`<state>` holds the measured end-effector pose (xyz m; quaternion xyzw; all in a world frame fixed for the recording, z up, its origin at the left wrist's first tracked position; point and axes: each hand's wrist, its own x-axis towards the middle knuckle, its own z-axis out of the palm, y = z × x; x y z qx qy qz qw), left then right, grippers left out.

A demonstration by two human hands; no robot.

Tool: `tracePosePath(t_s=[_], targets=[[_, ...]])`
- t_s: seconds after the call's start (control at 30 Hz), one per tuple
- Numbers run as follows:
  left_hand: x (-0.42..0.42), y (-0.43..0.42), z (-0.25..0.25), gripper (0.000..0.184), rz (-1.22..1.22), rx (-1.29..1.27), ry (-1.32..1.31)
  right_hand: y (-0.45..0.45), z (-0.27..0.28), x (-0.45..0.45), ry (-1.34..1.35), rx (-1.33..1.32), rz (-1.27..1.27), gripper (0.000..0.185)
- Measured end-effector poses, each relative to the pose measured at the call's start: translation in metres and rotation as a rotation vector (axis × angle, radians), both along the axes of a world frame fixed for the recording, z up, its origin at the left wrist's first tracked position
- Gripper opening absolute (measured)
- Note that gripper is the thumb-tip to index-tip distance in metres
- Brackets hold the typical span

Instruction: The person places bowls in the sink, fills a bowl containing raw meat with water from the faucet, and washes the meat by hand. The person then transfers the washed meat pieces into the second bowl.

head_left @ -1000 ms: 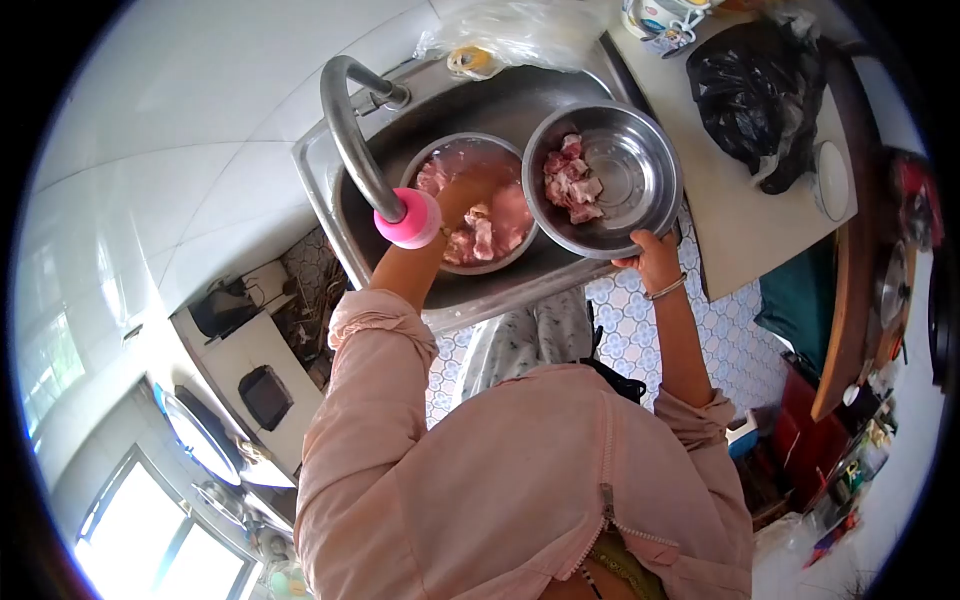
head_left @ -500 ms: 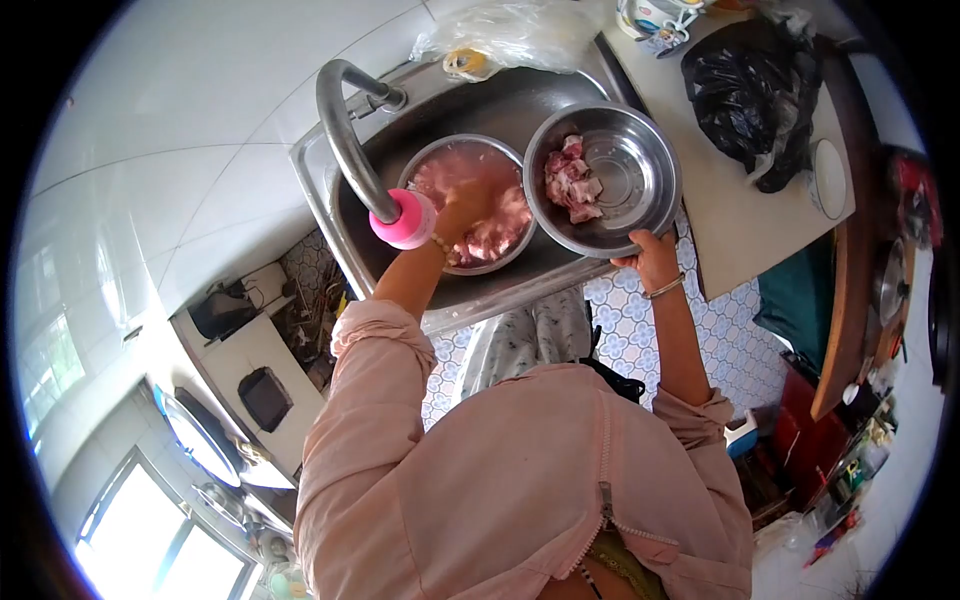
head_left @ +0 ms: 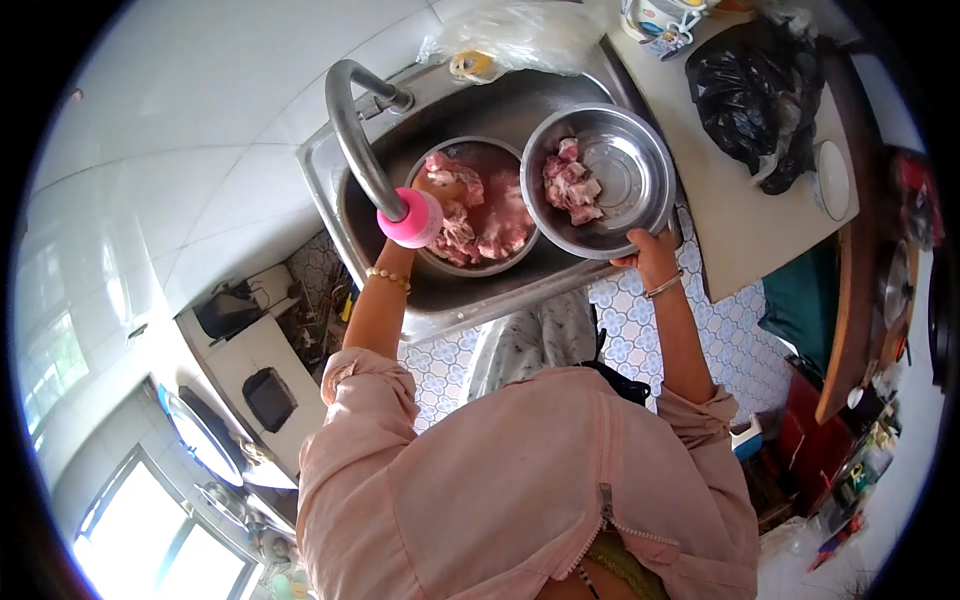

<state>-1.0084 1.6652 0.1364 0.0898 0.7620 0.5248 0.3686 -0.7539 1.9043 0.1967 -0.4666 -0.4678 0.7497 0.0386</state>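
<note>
Grasps the bowl (head_left: 628, 180) by its five-o'clock rim with the right hand (head_left: 651, 256), seemingly for steadiness, with the left hand (head_left: 433, 185), grip unclear, amid meat (head_left: 503, 232) in the basin (head_left: 480, 273).

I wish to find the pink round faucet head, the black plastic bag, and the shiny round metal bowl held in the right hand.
Pink round faucet head (head_left: 411, 219), head view: its outer side.
Black plastic bag (head_left: 743, 103), head view: its crumpled middle.
Shiny round metal bowl (head_left: 626, 180), head view: its bare inside bottom.
</note>
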Motion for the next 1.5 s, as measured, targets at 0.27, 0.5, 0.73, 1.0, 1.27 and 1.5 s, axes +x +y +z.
tracePosePath(t_s=[0.27, 0.5, 0.73, 1.0, 1.27, 1.5], targets=[[-0.019, -0.07, -0.109, 0.023, 0.361, 0.561, -0.708, -0.014, 0.006, -0.021, -0.041, 0.19, 0.054, 0.051], [0.002, -0.042, -0.02, 0.021, 0.52, 0.823, -0.715, -0.018, 0.0, -0.029, -0.088, 0.329, 0.189, 0.068], [0.05, 0.045, 0.05, 0.043, 0.271, 0.792, -0.637, -0.036, -0.011, -0.045, -0.081, 0.475, 0.222, 0.076], [0.089, 0.081, 0.071, 0.07, -0.299, 0.16, 0.651, -0.029, -0.003, -0.037, -0.02, -0.072, 0.111, 0.059], [0.015, -0.054, -0.056, 0.071, -0.136, -0.218, 0.687, -0.013, 0.012, -0.008, 0.061, -0.084, -0.039, 0.047], [-0.002, -0.02, -0.106, 0.063, -0.528, -0.79, 0.565, -0.005, 0.019, 0.008, 0.089, -0.074, -0.087, 0.043]])
